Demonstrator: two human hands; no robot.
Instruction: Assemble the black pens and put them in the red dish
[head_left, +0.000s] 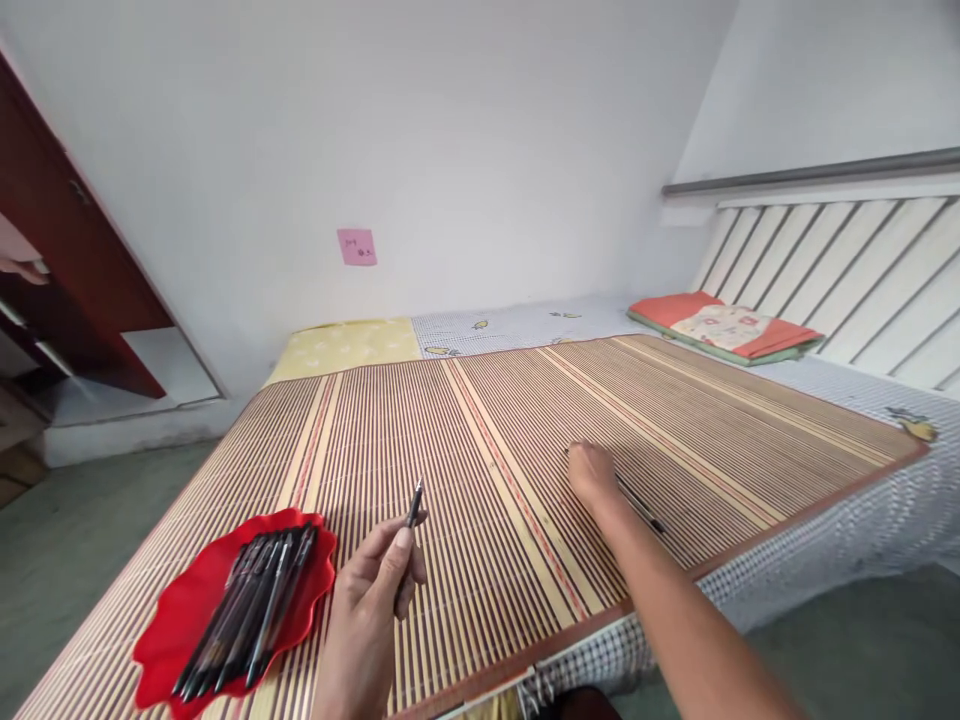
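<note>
My left hand (375,590) grips a black pen (414,505) between thumb and fingers, its pointed metal tip up. To its left, a red scalloped plate (169,615) holds a bundle of dark pens (251,605). Farther forward and to the right, my right hand (590,472) is closed down at the striped bamboo mat (405,440). Another dark, slim pen (640,503) runs from under that hand toward the lower right, lying close to the mat. The right fingertips are mostly hidden by the back of the hand.
The mat covers a bed with a checked sheet (810,560). Folded orange and green cloth (727,325) lies at the back right by a white slatted headboard (840,270). A pink note (356,247) is stuck to the wall. A reddish-brown door (75,220) stands at left.
</note>
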